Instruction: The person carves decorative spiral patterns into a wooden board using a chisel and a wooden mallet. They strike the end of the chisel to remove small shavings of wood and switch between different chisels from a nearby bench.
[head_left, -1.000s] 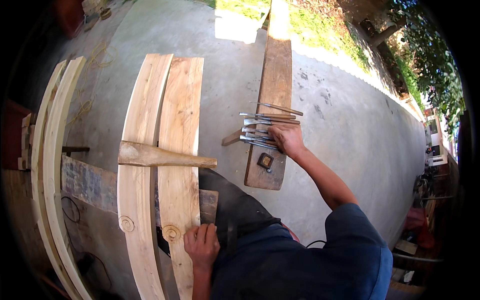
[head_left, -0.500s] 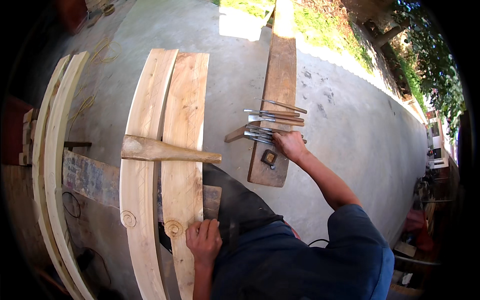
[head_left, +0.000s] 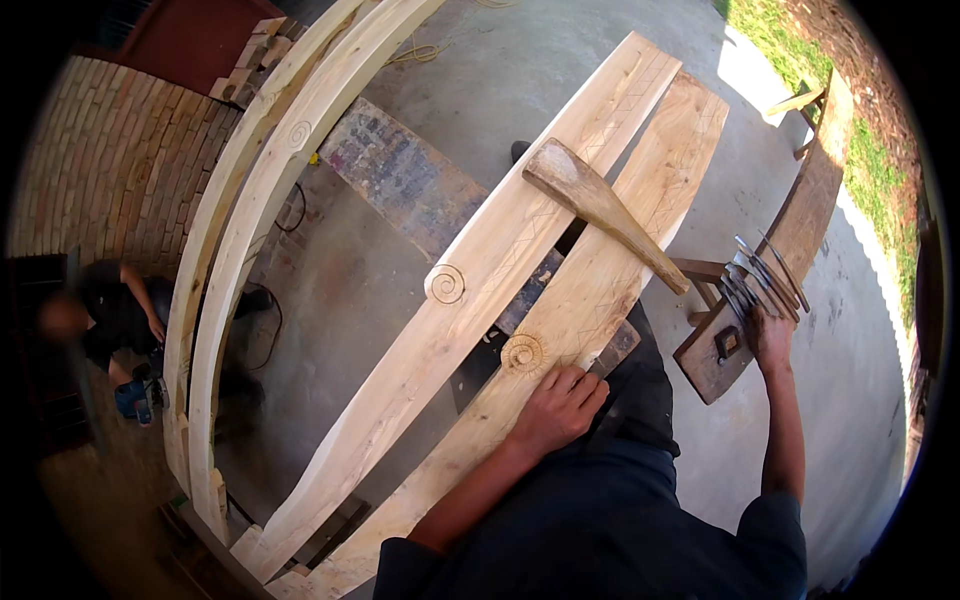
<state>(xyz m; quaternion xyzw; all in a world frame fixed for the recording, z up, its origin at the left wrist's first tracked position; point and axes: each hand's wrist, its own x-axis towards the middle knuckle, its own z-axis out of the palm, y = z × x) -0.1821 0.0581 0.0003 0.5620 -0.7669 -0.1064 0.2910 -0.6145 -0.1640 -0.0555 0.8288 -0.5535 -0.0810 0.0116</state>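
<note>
Two long pale wooden beams lie side by side before me, the nearer beam point(head_left: 640, 235) and the farther beam point(head_left: 400, 385). Each bears a spiral carving, the nearer spiral point(head_left: 521, 353) being ringed with short rays. My left hand point(head_left: 562, 405) rests on the nearer beam just beside that spiral, its fingers curled in; what they hold, if anything, is hidden. A wooden mallet point(head_left: 600, 208) lies across both beams. At the right, my right hand point(head_left: 771, 338) closes over the handles of several chisels point(head_left: 762, 278) on a narrow bench, seemingly gripping one; its fingertips are partly hidden.
The chisels' bench point(head_left: 815, 190) has a small square dark-framed piece point(head_left: 728, 344) at its near end. A paint-stained board point(head_left: 400, 170) runs beneath the beams. Curved beams point(head_left: 262, 165) stand at left, beyond which another person point(head_left: 125, 310) holds a blue power tool point(head_left: 132, 402).
My view has swung left, so beams and bench appear turned and farther right. The other person has come into view. My left hand stays by the spiral, my right among the chisels.
</note>
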